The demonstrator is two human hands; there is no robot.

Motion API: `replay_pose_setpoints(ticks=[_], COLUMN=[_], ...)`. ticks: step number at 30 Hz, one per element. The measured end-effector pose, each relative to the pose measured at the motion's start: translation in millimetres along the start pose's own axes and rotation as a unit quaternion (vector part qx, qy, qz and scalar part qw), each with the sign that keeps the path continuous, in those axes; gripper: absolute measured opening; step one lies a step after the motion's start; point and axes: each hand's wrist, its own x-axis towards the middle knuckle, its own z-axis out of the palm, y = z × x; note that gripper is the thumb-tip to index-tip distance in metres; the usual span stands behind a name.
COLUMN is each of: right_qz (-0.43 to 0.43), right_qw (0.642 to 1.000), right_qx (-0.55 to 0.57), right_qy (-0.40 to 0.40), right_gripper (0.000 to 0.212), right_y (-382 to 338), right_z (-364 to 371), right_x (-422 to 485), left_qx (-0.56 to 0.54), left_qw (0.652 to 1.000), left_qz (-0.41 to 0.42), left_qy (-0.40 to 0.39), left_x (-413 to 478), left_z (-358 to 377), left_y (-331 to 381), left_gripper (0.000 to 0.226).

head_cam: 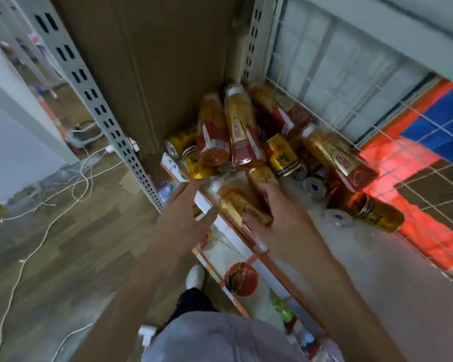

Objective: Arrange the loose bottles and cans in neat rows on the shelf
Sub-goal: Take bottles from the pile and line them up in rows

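i'd call this barely started: bottles point(242, 131) and cans point(283, 158) heaped far on the shelf point(377, 270), no rows; my right hand point(272, 207) grips a near bottle point(233, 202), left hand point(188, 212) spread beside it.

Shelf point(351, 270) front-right is free; bottle heap point(236, 131) blocks the back.

Gold cans point(283, 158) – amber btls point(242, 134) w/ red labels.

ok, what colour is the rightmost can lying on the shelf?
The rightmost can is gold with a black band, clearest in the head view.
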Motion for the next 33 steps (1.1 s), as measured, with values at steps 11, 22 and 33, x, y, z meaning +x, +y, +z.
replay_pose_setpoints(ticks=[11, 22, 33], right_qz=[0.123, 0.166, 0.176], right_qw=[0.99, 0.986, 0.981], right_qx=[-0.054, -0.011, -0.075], right_qy=[0.031, 0.005, -0.002], right_gripper=[0.096, 0.098, 0.089], right_y=[-36.2, -30.4, -35.6], right_z=[11.5, 4.5, 13.1], right_x=[140.7, 162.7, 174.1], left_qx=[0.011, -0.135, -0.23], left_qw=[0.993, 0.973, 0.949], left_qz=[-0.091, -0.159, -0.185], left_qy=[-0.072, -0.1, -0.108], left_x=[175.4, 196.0, 196.7], left_z=[-31.2, -9.5, -13.9], left_y=[-7.0, -18.4, -25.2], left_gripper=[0.066, 0.094, 0.079])
